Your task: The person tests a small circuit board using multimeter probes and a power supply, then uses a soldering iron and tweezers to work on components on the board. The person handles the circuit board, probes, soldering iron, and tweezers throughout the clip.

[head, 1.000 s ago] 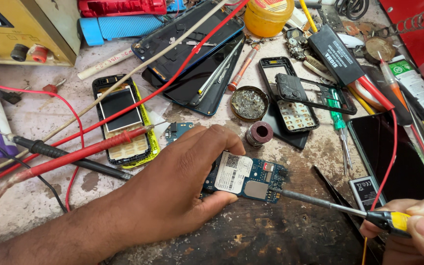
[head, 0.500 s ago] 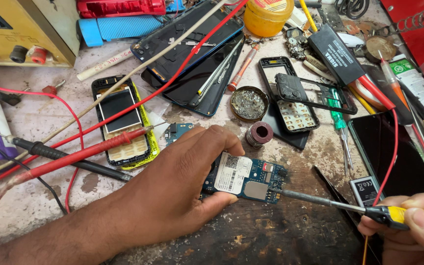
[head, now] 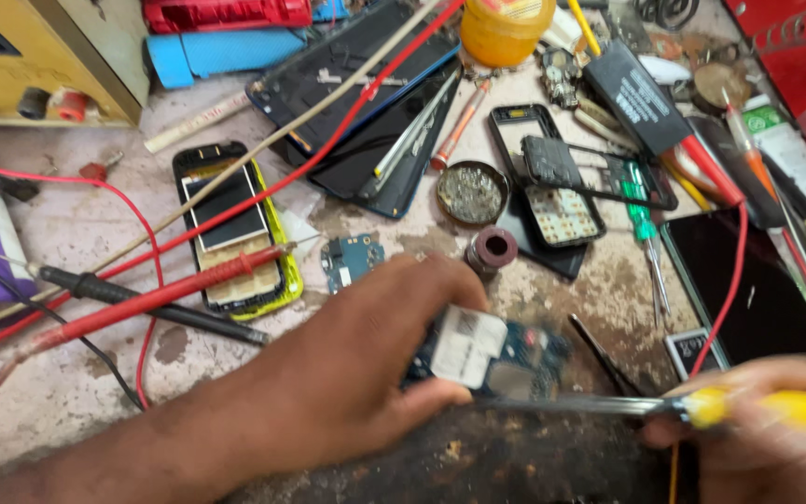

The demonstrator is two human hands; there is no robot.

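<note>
Blue board (head: 506, 350): low centre of frame, blurred, on the bench (head: 67, 233).
Left hand (head: 356, 373): pinches the board between thumb and fingers.
Right hand (head: 757, 439): lower right, closed around a yellow screwdriver (head: 701, 408), shaft lying against the board's lower edge.
Red probe (head: 151, 299): left, near the wrist.
Phone (head: 235, 229): upper left, opened.

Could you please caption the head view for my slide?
Left hand steadies a circuit board while the right hand holds a yellow-handled tool.

Left hand (head: 347, 373) pinching blue circuit board (head: 506, 350), right hand (head: 757, 439) holding yellow-handled screwdriver (head: 701, 406) beside it
</note>
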